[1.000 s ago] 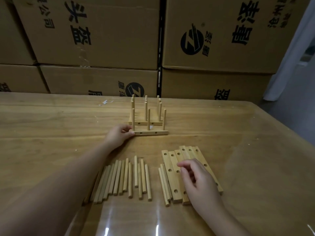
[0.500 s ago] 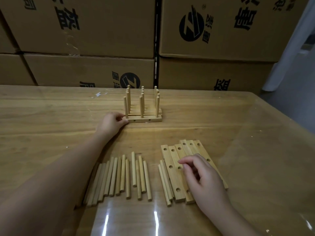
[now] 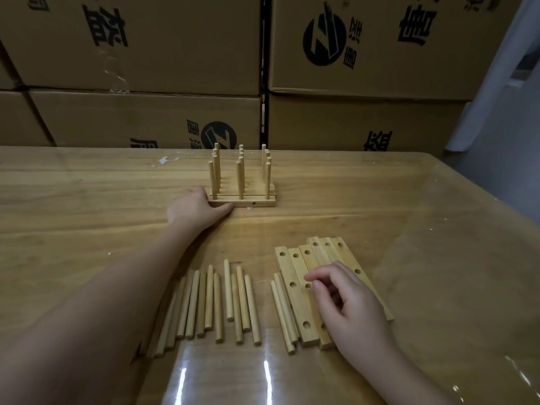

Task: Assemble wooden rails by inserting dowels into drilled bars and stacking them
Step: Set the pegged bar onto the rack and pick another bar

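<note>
Several assembled rails (image 3: pixel 251 202), each a drilled bar with three upright dowels, stand packed together at the table's far middle. My left hand (image 3: pixel 194 211) rests against the left end of the front rail, thumb along its front face. Near me lies a row of several loose dowels (image 3: pixel 210 302). To their right lie several drilled bars (image 3: pixel 295 287) side by side, with two more dowels at their left edge. My right hand (image 3: pixel 347 305) hovers over the bars, fingers curled and touching the middle ones, gripping nothing clearly.
The wooden table (image 3: pixel 409 217) has a glossy clear cover and its right edge runs diagonally. Stacked cardboard boxes (image 3: pixel 140 54) form a wall just behind the table. A white curtain (image 3: pixel 502 83) hangs at the far right.
My left hand has pushed the front rail back against the other rails, closing the gap. My right hand stays over the drilled bars, fingers curling slightly.
</note>
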The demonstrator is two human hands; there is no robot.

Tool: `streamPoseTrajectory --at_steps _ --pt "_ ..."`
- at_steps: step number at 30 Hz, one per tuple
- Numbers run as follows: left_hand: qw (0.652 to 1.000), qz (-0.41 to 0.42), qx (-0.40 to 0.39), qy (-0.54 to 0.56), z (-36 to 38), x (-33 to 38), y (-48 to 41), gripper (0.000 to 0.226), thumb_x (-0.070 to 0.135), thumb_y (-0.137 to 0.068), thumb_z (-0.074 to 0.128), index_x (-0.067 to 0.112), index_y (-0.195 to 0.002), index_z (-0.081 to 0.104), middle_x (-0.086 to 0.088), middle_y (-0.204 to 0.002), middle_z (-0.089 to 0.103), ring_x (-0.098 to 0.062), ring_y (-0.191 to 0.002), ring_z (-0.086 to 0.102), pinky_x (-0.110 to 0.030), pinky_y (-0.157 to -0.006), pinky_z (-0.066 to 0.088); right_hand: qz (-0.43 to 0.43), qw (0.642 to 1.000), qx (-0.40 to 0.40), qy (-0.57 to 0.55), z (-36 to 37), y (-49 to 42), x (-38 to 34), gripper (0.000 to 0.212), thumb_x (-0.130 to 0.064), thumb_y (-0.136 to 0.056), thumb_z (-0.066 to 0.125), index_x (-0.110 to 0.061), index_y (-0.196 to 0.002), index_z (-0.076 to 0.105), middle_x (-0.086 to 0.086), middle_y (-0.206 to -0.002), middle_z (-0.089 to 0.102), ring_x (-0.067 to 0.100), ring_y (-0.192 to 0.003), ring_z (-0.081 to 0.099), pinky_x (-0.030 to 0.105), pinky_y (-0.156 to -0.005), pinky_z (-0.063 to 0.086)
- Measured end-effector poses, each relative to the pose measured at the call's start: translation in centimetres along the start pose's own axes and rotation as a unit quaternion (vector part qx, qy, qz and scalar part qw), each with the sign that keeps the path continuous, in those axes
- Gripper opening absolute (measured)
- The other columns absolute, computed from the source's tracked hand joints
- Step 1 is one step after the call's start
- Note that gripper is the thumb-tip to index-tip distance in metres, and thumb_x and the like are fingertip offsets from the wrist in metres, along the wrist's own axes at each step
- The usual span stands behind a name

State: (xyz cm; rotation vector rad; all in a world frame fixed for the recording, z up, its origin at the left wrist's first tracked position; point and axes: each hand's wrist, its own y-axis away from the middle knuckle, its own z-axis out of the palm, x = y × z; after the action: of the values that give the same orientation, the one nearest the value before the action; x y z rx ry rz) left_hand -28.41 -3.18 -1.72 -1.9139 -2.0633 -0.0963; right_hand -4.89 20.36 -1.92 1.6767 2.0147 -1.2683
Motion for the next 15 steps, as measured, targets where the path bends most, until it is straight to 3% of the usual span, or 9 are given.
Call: streamPoseTrajectory --at_steps 5,9,12,15 --pt "0.999 -0.028 0.016 -0.030 0.5 0.7 0.0 0.081 0.085 -0.071 0.045 0.019 -0.118 0.052 -0.007 -0.110 0.060 -0.024 -0.096 0.059 -0.031 -0.067 0.050 0.004 1.000 0.007 -0.027 0.0 0.0 0.0 0.019 -0.008 -0.089 0.057 -0.025 -0.092 0.064 -0.018 -0.083 0.058 0.008 -0.071 0.057 0.025 -0.057 0.047" --pt "0.999 -0.034 0.019 -0.017 0.4 0.5 0.2 0.073 0.079 -0.074 0.049 0.018 -0.115 0.052 -0.006 -0.109 0.059 -0.023 -0.094 0.058 -0.030 -0.063 0.046 -0.003 0.999 0.013 -0.032 -0.1 0.0 -0.1 0.019 -0.005 -0.088 0.057 -0.022 -0.092 0.065 -0.017 -0.081 0.058 0.009 -0.071 0.057 0.024 -0.056 0.046" --pt "0.998 -0.032 -0.022 0.054 0.0 -0.1 0.6 0.056 0.062 -0.081 0.059 0.018 -0.115 0.053 -0.005 -0.110 0.057 -0.019 -0.093 0.054 -0.031 -0.067 0.047 -0.003 0.998 0.048 -0.034 -0.2 0.1 -0.1 0.021 -0.002 -0.087 0.058 -0.021 -0.091 0.064 -0.017 -0.082 0.058 0.005 -0.076 0.056 0.016 -0.061 0.046" --pt "0.984 -0.029 -0.057 0.166 -1.3 -1.0 1.8 0.042 0.040 -0.087 0.063 0.016 -0.121 0.053 -0.001 -0.106 0.057 -0.013 -0.090 0.055 -0.029 -0.073 0.047 0.004 0.995 0.095 0.000 -0.3 0.2 -0.4 0.018 -0.005 -0.086 0.059 -0.023 -0.090 0.063 -0.020 -0.082 0.058 -0.001 -0.082 0.054 0.035 -0.082 0.047"
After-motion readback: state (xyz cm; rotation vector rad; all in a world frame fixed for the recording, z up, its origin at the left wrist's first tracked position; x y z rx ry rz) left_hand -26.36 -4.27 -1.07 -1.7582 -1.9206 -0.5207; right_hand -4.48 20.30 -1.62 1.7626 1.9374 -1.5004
